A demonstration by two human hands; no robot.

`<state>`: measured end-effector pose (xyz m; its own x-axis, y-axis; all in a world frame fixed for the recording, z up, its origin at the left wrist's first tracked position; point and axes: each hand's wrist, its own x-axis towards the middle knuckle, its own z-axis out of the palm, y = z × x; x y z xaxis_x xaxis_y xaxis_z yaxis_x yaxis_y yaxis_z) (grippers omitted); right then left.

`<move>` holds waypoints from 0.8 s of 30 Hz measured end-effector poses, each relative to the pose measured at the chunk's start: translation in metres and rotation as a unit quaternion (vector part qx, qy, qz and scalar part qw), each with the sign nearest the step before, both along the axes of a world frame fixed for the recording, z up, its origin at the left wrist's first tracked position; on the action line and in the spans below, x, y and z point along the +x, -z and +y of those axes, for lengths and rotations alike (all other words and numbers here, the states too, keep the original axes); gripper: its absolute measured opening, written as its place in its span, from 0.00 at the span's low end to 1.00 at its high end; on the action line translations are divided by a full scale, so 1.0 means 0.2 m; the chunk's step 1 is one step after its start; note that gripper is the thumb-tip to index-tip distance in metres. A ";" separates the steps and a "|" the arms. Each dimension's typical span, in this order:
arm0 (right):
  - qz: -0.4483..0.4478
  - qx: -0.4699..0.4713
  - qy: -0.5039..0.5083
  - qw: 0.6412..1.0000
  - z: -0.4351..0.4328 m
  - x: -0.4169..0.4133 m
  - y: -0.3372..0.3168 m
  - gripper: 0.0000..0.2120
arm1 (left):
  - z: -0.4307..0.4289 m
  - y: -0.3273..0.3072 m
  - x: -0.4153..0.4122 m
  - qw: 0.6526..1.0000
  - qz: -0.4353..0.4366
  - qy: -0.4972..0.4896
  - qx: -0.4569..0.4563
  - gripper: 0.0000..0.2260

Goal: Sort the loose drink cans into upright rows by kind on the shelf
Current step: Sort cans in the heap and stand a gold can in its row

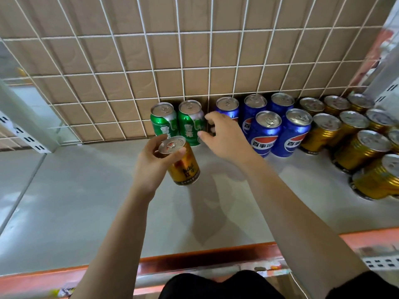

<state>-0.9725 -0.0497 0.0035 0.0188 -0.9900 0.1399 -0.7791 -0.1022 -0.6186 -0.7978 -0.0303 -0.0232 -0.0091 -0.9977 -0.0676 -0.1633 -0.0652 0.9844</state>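
1. Gold can (182,161): upright, out in the open mid-shelf, just fwd of the green pair. My left hand (151,167) has it at the top rim; fingers (180,152) clamped round the lid edge, thumb on the near side.
2. Handling, my read: rigid metal wall, glossy, so prob. slippery. Can't tell if it's full or empty. A rim hold is OK for a short hop; for a longer carry I'd grip mid-body, w/o squeezing, as thin walls dent.
3. Right hand (224,137): hovers at the back, between the green cans (178,121) and the blue cans (265,124). Fingers apart, curled, gripping nothing I can see; thumb tip close to the right green can, contact unclear.
4. Rows so far: two green at the back edge, five blue next to them in two ranks, then the gold cans (354,137) toward the right end, all upright. The held can looks like the gold kind, so it's prob. headed right.
5. Shelf (86,201): flat, pale, smooth; cans should slide easily and stand stable. Lots of bare space at the left and front.
6. Surroundings: white wire grid (151,50) w/ cardboard behind the back edge, orange lip (205,258) along the front edge, a slotted upright at the left end.
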 end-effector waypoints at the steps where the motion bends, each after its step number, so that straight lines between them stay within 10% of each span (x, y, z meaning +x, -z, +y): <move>1: -0.012 0.009 -0.012 1.000 0.04 -0.01 0.01 0.21 | 0.01 -0.01 -0.01 1.000 0.008 0.004 0.005 0.35; 7: -0.191 0.199 -0.133 0.952 0.29 -0.04 0.00 0.38 | 0.09 -0.03 -0.11 0.994 0.064 0.082 0.023 0.31; 17: -0.218 0.127 0.068 0.965 0.57 -0.30 0.05 0.33 | 0.18 0.00 -0.48 0.961 0.007 0.275 0.011 0.20; 24: -0.210 0.104 0.153 0.960 0.70 -0.52 0.05 0.33 | 0.25 0.04 -0.63 0.972 -0.018 0.226 0.054 0.11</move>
